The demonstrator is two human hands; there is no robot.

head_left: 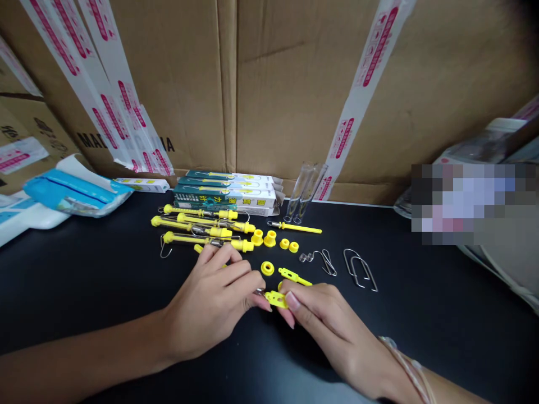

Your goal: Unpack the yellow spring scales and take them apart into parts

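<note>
Over the front of the black table, my left hand (223, 292) pinches a small metal spring (260, 292), mostly covered by my fingers. My right hand (332, 320) grips a flat yellow plastic piece (275, 299) with holes in it; its end meets the spring. A bit of yellow (197, 248) shows beside my left fingertips, and I cannot tell whether it is held. Just beyond my right hand lie a similar yellow rod (295, 276) and a yellow ring (267, 269). Several assembled yellow spring scales (206, 238) lie beyond my left hand.
Yellow caps (270, 239), small rings (284, 244), a rod with spring (301, 228), wire hooks (326, 262) and larger wire loops (360, 269) lie around. Clear tubes (301, 193) and printed boxes (227, 193) stand before cardboard (278, 112). A blue packet (80, 191) is left.
</note>
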